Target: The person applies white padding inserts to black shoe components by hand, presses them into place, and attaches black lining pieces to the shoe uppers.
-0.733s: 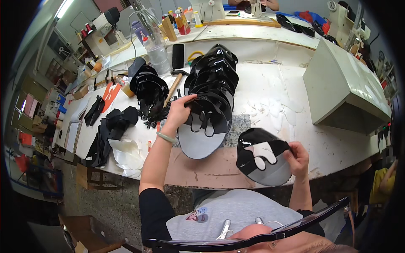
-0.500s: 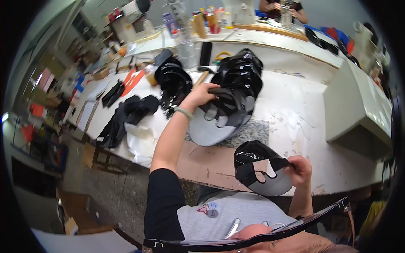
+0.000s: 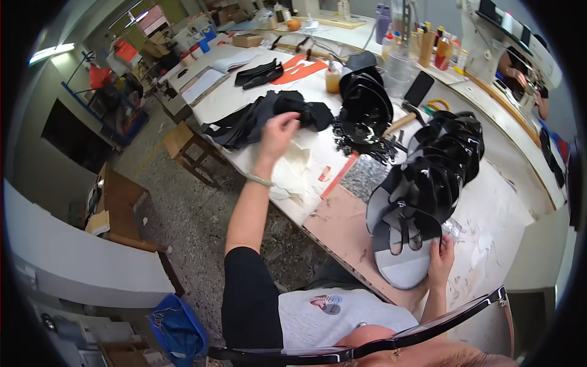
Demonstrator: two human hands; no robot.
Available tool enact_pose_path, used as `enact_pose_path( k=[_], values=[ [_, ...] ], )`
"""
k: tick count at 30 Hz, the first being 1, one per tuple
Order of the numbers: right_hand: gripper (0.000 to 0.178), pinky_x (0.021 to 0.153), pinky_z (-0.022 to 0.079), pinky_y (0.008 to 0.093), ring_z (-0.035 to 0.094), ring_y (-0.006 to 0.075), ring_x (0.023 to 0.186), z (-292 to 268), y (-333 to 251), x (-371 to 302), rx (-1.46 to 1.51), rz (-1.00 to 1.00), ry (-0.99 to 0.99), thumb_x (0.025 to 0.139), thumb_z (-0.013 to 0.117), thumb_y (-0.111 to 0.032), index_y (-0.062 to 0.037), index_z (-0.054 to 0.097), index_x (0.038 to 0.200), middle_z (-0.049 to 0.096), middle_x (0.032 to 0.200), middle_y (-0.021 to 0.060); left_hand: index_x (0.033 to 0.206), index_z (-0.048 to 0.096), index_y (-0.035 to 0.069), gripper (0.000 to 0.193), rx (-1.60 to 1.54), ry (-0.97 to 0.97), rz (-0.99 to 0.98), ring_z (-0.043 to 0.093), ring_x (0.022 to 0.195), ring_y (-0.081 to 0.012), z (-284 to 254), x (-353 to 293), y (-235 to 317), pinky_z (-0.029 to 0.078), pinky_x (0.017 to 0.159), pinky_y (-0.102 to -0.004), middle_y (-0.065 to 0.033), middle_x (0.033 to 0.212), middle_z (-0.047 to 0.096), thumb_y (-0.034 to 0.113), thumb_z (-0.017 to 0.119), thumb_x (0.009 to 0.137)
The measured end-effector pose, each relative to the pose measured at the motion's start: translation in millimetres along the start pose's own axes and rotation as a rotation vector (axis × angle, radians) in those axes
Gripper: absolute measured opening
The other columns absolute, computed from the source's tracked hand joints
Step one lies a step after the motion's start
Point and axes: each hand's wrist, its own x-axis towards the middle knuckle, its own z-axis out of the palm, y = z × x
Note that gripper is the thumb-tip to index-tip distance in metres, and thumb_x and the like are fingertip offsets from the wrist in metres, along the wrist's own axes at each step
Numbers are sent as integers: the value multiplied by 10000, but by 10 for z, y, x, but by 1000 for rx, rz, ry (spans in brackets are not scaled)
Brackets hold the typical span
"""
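My right hand (image 3: 440,260) pinches the right edge of a curved, glossy black piece (image 3: 400,267) with a pale grey lining and cut-out holes. It lies at the near end of a row of similar glossy black pieces (image 3: 452,150), overlapping one another on the table. My left hand (image 3: 280,136) is over a heap of matte black fabric pieces (image 3: 251,122), its fingers loosely bent and slightly apart. Nothing shows between them; whether the fingertips touch the fabric I cannot tell. Beside the left wrist lies a crumpled cream-white sheet (image 3: 292,174).
Another nested glossy black stack (image 3: 365,110) stands mid-table, with a wooden-handled hammer (image 3: 400,122) and a phone (image 3: 419,90) close by. Orange sheets (image 3: 298,70) lie farther back. A wooden stool (image 3: 189,150) stands left of the table. Another person's hand (image 3: 518,74) works at the far right.
My left hand has left the glossy row and moved left to the black fabric heap. My right hand's lined piece now lies against the row's near end. The view has turned left.
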Motion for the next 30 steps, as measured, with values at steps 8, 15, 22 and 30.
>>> enact_pose_path(
  k=[8,15,22,30],
  values=[
    [193,732,406,173,521,38,819,-28,51,-81,-138,-6,27,951,531,-98,13,523,1108,599,938,0,1056,672,48,230,481,40,37,664,869,-252,-873,524,-684,506,792,-324,-140,988,681,138,611,853],
    [187,688,413,180,517,39,775,-38,-115,-123,-295,62,22,933,562,-98,24,547,1073,602,882,-7,1003,694,175,282,921,-173,352,523,1132,-315,-196,1179,-922,457,929,-395,-107,1202,581,45,571,785],
    [240,686,437,213,544,82,758,108,-358,-316,-453,93,106,875,604,-36,21,566,1105,622,916,52,771,585,147,101,917,-123,334,604,926,-298,45,1666,-445,495,716,-448,-63,1044,577,108,505,818],
    [160,685,485,294,611,210,740,1284,-1364,807,-563,-575,-191,851,622,-78,-19,621,1000,620,836,111,724,654,128,79,979,-144,697,498,1175,-251,35,1499,377,470,877,-406,-50,1255,556,96,587,748]
  ],
)
